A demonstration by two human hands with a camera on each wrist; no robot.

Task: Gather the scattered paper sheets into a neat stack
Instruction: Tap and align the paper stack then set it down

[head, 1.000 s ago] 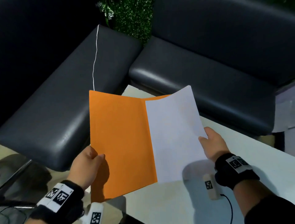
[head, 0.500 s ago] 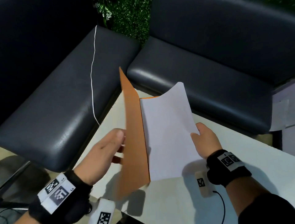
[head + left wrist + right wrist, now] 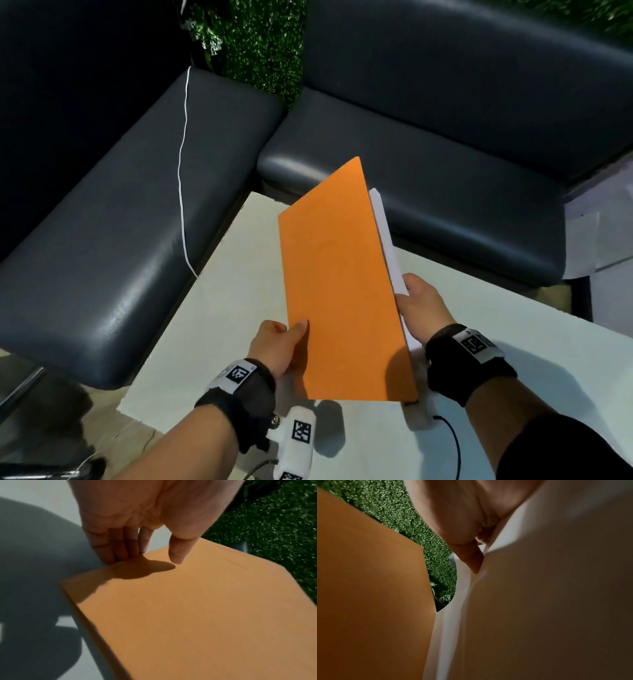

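Above the white table [image 3: 212, 308], held up between both hands: orange folder [image 3: 342, 284], nearly closed, front cover facing the head camera, tilted with its top corner leaning away. White paper sheets [image 3: 387, 240] tucked behind the cover, edges showing as a thin strip along the folder's right side, just past the right thumb.

Left hand [image 3: 277, 346] pinching the folder's left edge low down: thumb flat on the orange front, fingers [image 3: 113, 547] together and extended behind the edge, tips touching it. Thumb tip and fingertips close, cover clamped between them.

Right hand [image 3: 421, 308] gripping the right edge at mid-height: thumb pressed on the near side of the sheets, fingers hidden behind the paper, so spread cannot be told. Right wrist view: thumb wedged between white sheets, orange cover standing apart to its left with a narrow gap.

Beyond the fingertips: dark leather sofa [image 3: 445, 212] wrapping the table corner, green foliage wall [image 3: 253, 44] behind it, thin white cord [image 3: 183, 164] lying across the left seat cushion.
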